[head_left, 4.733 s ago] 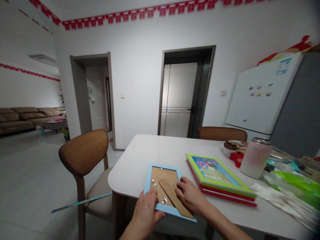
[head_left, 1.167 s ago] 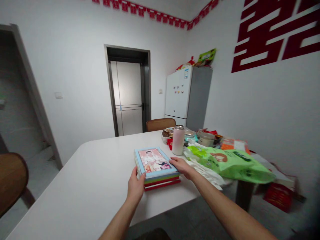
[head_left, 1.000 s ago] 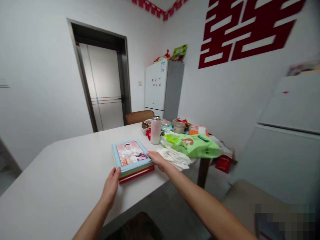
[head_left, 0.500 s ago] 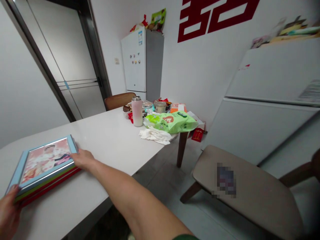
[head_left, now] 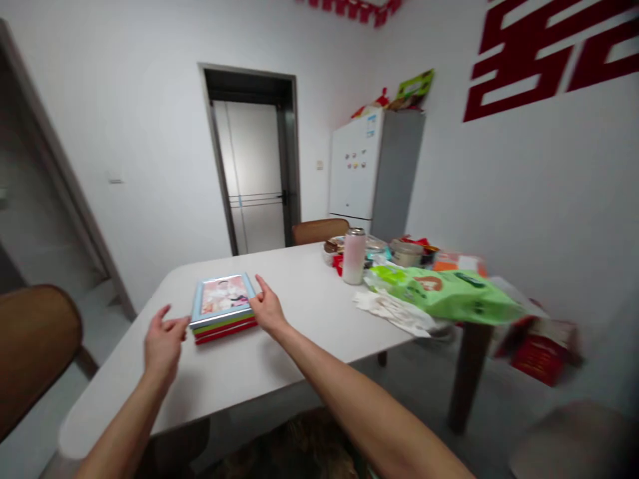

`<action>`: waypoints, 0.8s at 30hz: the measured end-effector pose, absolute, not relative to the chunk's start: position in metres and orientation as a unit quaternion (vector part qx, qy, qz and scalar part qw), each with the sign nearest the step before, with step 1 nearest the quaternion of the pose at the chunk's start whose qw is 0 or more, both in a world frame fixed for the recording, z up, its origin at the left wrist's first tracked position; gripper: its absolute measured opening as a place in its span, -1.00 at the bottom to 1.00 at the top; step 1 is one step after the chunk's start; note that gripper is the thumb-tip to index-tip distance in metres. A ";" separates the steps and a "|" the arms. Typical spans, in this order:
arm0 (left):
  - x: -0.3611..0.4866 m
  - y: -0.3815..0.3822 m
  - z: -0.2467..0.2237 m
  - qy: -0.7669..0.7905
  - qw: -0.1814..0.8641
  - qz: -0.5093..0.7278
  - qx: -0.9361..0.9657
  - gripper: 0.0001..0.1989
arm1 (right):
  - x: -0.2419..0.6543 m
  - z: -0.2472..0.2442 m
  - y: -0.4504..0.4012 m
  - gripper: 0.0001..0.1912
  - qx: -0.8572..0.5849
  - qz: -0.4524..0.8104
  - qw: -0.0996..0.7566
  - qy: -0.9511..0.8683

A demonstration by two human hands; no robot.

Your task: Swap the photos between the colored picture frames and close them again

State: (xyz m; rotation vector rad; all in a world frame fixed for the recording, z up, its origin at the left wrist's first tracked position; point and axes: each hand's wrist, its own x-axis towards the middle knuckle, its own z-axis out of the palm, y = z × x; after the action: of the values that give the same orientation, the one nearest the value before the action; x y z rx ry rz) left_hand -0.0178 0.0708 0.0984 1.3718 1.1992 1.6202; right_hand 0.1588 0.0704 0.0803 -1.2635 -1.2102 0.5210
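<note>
- Light-blue rectangular picture frame (head_left: pixel 224 295) with a pinkish photo: face up between the two hands, top of a neat stack.
- Lime-green frame edge (head_left: pixel 224 323): directly under the blue one, at about the height of both hands.
- Red frame edges (head_left: pixel 225 331): lowest in the stack, resting on the surface between the hands.
- Left hand (head_left: pixel 164 342): just beside the stack's near left corner, fingers parted and loosely curled; whether a fingertip touches the frame, I cannot tell.
- Right hand (head_left: pixel 268 309): at the stack's right side, forefinger stretched out clear of it, thumb by the blue edge; contact is unclear.
- White, smooth, round-cornered surface (head_left: pixel 309 332): beneath both hands.
- Pink-and-white cylindrical bottle with a metallic lid (head_left: pixel 354 258): upright, beyond the right hand and to its right.
- Crumpled white cloth (head_left: pixel 394 311): well to the right of the right hand.
- Bright-green printed plastic bag (head_left: pixel 444 293): farther right of that hand, just behind the cloth.
- Brown wooden chair back (head_left: pixel 37 346): well left of the left hand.
</note>
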 end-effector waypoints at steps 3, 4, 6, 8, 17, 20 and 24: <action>-0.009 0.045 0.129 0.391 0.367 0.643 0.547 -0.34 | 0.126 0.115 0.045 -0.30 -0.398 0.297 0.655 -0.569; -0.005 0.035 0.139 0.311 0.433 0.640 0.553 -0.29 | 0.116 0.127 0.035 -0.28 -0.328 0.345 0.670 -0.569; 0.002 0.018 0.155 0.189 0.521 0.627 0.548 -0.22 | 0.100 0.144 0.018 -0.27 -0.223 0.421 0.678 -0.560; 0.004 0.007 0.163 0.143 0.555 0.625 0.529 -0.19 | 0.091 0.153 0.006 -0.26 -0.179 0.468 0.679 -0.537; -0.006 0.012 0.138 0.177 0.633 0.625 0.420 -0.31 | 0.082 0.133 0.009 -0.46 -0.232 0.540 0.673 -0.450; -0.009 0.020 0.133 0.214 0.668 0.597 0.389 -0.59 | 0.080 0.130 0.013 -0.68 -0.278 0.579 0.638 -0.425; -0.015 0.029 0.129 0.268 0.713 0.527 0.377 -0.40 | 0.080 0.123 0.029 -0.43 -0.410 0.498 0.568 -0.512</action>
State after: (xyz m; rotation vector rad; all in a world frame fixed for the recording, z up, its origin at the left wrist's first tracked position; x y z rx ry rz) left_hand -0.0148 0.0287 0.1290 0.8362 0.5948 1.1690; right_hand 0.0804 0.0293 0.1235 -0.9632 -1.2020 1.1698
